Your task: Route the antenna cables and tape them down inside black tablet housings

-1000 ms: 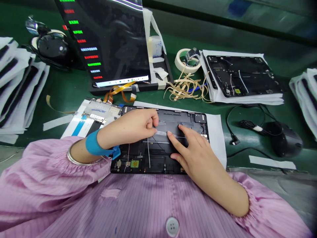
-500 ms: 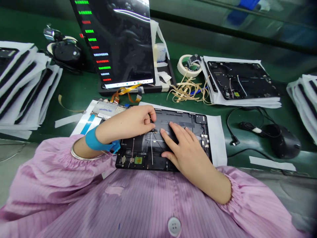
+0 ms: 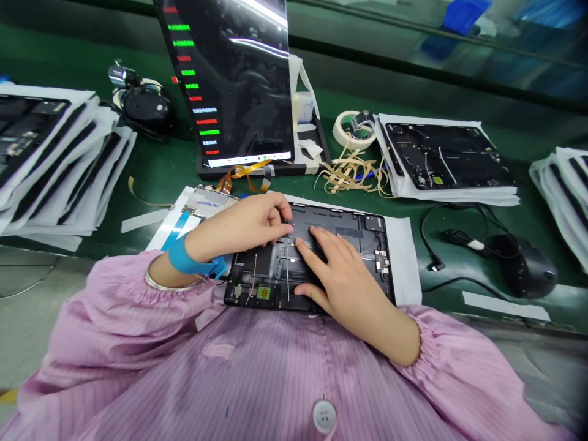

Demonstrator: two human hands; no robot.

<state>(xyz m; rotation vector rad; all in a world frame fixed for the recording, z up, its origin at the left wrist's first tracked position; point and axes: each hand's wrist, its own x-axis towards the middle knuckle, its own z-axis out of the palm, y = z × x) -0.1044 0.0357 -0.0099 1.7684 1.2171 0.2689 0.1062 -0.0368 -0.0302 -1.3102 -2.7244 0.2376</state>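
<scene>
An opened black tablet housing (image 3: 316, 215) lies in front of me, its inside parts facing up. My left hand (image 3: 269, 219), with a blue wrist strap (image 3: 187, 258) behind it, bends over the middle of the housing. Its thumb and forefinger come together in a pinch there; anything between them is too small to make out. My right hand (image 3: 337, 269) rests on the housing with its fingers spread, the forefinger tip close to the left thumb. A thin white cable (image 3: 287, 272) and a yellow-green chip (image 3: 263, 293) show at the near left of the housing.
Behind the housing stands a lit screen (image 3: 239, 92), joined by orange ribbon cables (image 3: 243, 173) to a circuit board (image 3: 209, 202). Rubber bands (image 3: 344, 174), a tape roll (image 3: 342, 131), another housing (image 3: 450, 153) and a mouse (image 3: 528, 266) lie rightward. Papered stacks (image 3: 103, 165) stand left.
The camera view has shifted a little, so things on the left sit farther right in the picture. Both hands keep nearly the same place and pose on the housing.
</scene>
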